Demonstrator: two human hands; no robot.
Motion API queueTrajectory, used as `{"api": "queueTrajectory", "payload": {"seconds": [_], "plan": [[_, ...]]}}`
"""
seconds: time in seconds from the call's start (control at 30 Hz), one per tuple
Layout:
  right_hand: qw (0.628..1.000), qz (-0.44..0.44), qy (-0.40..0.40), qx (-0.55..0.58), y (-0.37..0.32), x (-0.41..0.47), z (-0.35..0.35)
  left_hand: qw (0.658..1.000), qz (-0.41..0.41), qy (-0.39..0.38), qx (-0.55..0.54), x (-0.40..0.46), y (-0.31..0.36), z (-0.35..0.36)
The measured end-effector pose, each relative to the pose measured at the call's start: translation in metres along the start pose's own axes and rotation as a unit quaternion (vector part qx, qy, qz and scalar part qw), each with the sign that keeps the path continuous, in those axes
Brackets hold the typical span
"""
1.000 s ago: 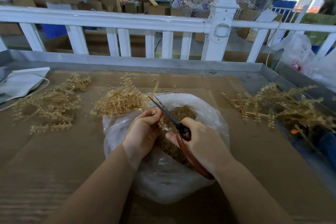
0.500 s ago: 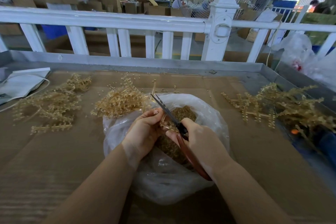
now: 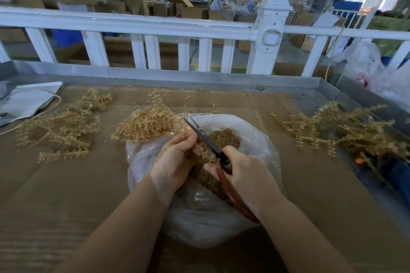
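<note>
Broadly, the work surface is a cardboard-lined table [image 3: 66,195] with a raised metal rim, and a clear plastic bag [image 3: 199,224] sits at its near centre with the mouth rolled open. The bag is judged to be placed directly under the hands so that trimmed pieces drop straight in; a mass of amber cut pieces [image 3: 224,137] already lies inside. Three heaps of amber plastic sprigs lie around it: a left heap [image 3: 60,126], a middle heap [image 3: 146,124] touching the far lip of the bag, and a right heap [image 3: 332,131] well apart. All are within reach, presumably as stock and sorted work. The right hand [image 3: 250,177] grips the scissors [image 3: 216,153], fingers curled round the red-brown handles, which trail back beside the wrist. The left hand [image 3: 175,159] has its fingers curled round one sprig [image 3: 203,152], holding it against the blades above the bag's opening. The scissors' long axis runs from the near right to the far left, tips pointing away from the person toward the middle heap; the blades stand narrowly parted at the tips. The sprig lies between the two hands and appears to run roughly alongside the blade, though its exact line is partly hidden by the fingers. Small loose bits [image 3: 199,108] are scattered on the cardboard beyond the bag.
</note>
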State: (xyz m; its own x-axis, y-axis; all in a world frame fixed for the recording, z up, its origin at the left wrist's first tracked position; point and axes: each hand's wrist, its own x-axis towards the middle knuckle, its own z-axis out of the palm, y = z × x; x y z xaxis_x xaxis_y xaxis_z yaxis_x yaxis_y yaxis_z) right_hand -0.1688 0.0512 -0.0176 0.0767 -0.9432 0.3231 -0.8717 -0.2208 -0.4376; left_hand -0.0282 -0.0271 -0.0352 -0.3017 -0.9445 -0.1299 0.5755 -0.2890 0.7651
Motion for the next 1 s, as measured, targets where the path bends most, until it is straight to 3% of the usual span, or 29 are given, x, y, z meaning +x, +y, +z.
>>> {"api": "queueTrajectory", "payload": {"seconds": [1.0], "plan": [[0.999,0.008,-0.038,0.026,0.0038,-0.0006,-0.0096,0.999,-0.007,0.02,0.037,-0.004,0.0021,0.0047]]}}
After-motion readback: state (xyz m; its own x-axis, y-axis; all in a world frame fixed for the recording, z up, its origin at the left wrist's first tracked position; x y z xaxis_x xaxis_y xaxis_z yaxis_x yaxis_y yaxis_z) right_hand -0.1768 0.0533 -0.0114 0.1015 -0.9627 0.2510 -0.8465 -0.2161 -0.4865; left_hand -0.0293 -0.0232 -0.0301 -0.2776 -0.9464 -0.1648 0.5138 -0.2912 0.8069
